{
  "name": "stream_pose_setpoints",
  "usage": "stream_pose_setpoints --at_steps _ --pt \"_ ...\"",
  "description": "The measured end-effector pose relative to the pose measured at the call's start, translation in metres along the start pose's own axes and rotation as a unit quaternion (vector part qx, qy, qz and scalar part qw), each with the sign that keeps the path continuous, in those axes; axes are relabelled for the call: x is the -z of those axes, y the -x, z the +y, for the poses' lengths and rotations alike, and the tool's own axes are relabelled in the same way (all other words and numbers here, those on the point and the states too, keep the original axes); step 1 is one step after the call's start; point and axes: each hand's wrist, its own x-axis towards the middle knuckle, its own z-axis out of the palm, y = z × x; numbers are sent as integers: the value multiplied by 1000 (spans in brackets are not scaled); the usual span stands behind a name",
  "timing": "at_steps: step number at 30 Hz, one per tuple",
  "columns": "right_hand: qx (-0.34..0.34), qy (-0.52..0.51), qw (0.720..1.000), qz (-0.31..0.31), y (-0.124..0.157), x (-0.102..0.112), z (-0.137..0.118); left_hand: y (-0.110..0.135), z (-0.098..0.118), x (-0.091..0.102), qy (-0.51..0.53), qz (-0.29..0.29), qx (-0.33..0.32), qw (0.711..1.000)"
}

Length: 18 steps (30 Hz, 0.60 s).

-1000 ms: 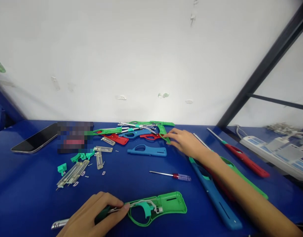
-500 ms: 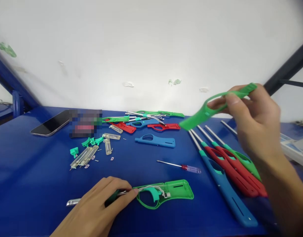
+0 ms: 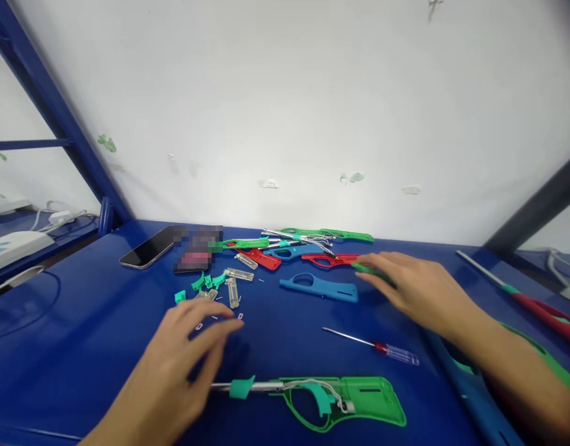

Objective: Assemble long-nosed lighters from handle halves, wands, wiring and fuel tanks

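My left hand [image 3: 180, 359] hovers over the front of the table, fingers curved and apart, with nothing visible in it. Beside and below it lies an opened green lighter half [image 3: 373, 399], with a metal tube [image 3: 266, 386], white wires and a teal trigger [image 3: 321, 398] exposed. My right hand [image 3: 406, 288] reaches toward the back and grips a green shell half [image 3: 371, 271], mostly covered by the fingers. Just left of that hand sits a blue shell half [image 3: 320, 287]. A screwdriver [image 3: 396, 353] with a clear purple and red handle lies between the hands.
At the back is a pile of red, blue and green shells [image 3: 331, 260] and metal tubes. Clear fuel tanks [image 3: 233, 292] and teal triggers [image 3: 206, 282] lie left of centre, near a phone [image 3: 150, 248]. Long lighters [image 3: 545, 313] lie at right, partly under my forearm.
My right hand has lowered the green shell half from the air toward the table's back. My left hand has let go of the opened lighter's tube and lifted. The view has shifted left.
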Motion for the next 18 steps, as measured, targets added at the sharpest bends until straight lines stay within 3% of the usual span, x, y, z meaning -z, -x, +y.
stream_pose_setpoints --at_steps 3,8,13,18 --pt "25 -5 1000 -11 1 -10 3 -6 -33 12 -55 32 62 996" --pt "50 -27 998 -6 -10 -5 -21 -11 -64 26 -69 -55 132 987" --pt "79 -54 994 -54 -54 -7 -82 -18 -63 23 -42 -136 152 978" --pt "61 -75 986 -136 -98 -37 -153 -13 -64 28 -28 -200 164 966"
